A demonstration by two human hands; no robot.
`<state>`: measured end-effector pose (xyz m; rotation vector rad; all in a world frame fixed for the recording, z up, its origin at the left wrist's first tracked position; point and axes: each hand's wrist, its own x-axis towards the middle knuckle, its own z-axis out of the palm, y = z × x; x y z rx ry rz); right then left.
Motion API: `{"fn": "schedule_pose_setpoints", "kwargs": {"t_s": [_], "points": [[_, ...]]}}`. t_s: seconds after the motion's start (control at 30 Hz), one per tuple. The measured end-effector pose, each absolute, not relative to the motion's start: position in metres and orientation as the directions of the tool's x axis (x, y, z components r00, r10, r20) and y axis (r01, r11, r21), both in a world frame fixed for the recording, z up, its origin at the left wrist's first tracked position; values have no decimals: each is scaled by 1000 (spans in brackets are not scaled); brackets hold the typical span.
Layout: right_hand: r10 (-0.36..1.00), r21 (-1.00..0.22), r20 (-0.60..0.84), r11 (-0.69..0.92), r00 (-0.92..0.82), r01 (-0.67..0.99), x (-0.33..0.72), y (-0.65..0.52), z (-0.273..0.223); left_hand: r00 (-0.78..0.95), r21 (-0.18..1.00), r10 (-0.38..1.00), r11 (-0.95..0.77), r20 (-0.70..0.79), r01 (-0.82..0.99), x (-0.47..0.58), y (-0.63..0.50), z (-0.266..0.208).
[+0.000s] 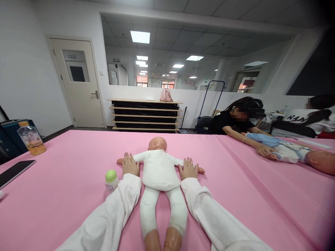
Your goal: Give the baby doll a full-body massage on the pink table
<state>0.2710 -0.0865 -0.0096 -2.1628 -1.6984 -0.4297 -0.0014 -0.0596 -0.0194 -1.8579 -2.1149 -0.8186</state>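
Observation:
A baby doll (161, 170) with a white cloth body lies on the pink-covered table (86, 212), its head away from me and its feet toward me. Its arms are stretched out to both sides. My left hand (130, 165) lies flat over the doll's arm on the left, fingers extended. Across from it, my right hand (188, 169) rests on the other arm, fingers spread. The doll's small hands poke out beyond my fingers. Close to my left forearm stands a small bottle with a green cap (111, 179).
On the left are a drink bottle (31, 139) with an orange cap and a dark phone or tablet (15, 173). At right, another person (235, 120) leans over a second doll (285, 148) in blue and white. Stacked boards (145, 113) stand behind the table.

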Motion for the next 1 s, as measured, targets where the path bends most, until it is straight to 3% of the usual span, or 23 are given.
{"fn": "schedule_pose_setpoints", "kwargs": {"t_s": [0.1, 0.2, 0.27, 0.4, 0.53, 0.67, 0.83, 1.0], "points": [[877, -183, 445, -108, 180, 977, 265, -99, -3, -45, 337, 757, -237, 652, 911, -1, -74, -14], [860, -249, 506, 214, -62, 944, 257, -127, 3, 89, 331, 589, -567, 803, 755, 1, -106, -5], [816, -264, 533, 411, -224, 873, 250, -153, 6, 218, 307, 561, -691, 799, 654, 2, -133, -1], [784, -254, 455, 570, -423, 782, 237, -199, 0, 440, 321, 605, -762, 664, 562, 7, -177, -8], [782, -261, 410, 593, -469, 761, 231, -217, -12, 623, 227, 553, -820, 553, 525, 9, -197, -23], [751, -257, 446, 629, -487, 734, 233, -220, -17, 662, 151, 478, -859, 577, 489, 7, -202, -28], [567, -177, 520, 803, -639, 569, 240, -220, -16, 766, 43, 302, -940, 568, 339, 5, -200, -36], [405, -186, 522, 913, -751, 364, 240, -223, -16, 769, 179, 252, -967, 587, 180, 7, -202, -52]]}}
